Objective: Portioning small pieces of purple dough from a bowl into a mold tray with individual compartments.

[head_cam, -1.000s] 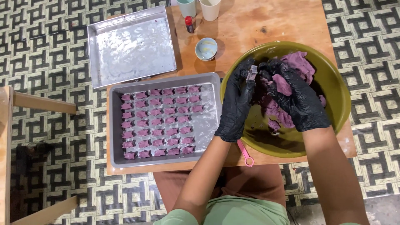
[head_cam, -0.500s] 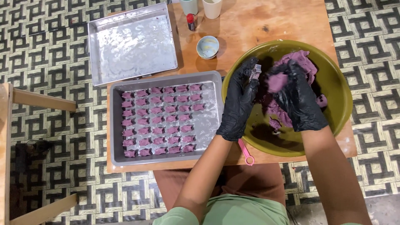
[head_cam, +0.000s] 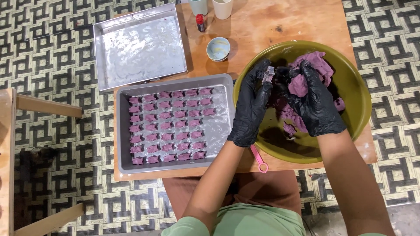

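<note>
Both my hands wear black gloves and work over a large olive-green bowl [head_cam: 350, 65] that holds purple dough [head_cam: 316, 61]. My left hand [head_cam: 251, 105] pinches a small clear mould [head_cam: 268, 74] between its fingertips. My right hand [head_cam: 313, 105] grips a lump of purple dough [head_cam: 297, 85] and presses it against the mould. To the left, a grey metal tray [head_cam: 221, 126] carries several rows of small purple shaped pieces [head_cam: 168, 124].
An empty shiny tray [head_cam: 140, 46] lies at the back left of the wooden table [head_cam: 271, 26]. A small pale-blue dish [head_cam: 218, 48], a little red-capped bottle [head_cam: 200, 22] and two cups [head_cam: 222, 8] stand behind. A pink tool [head_cam: 259, 159] pokes out under the bowl. Patterned floor surrounds the table.
My hands have lifted slightly out of the dough mass and closed together, the right one now pressing a lump against the mould in the left.
</note>
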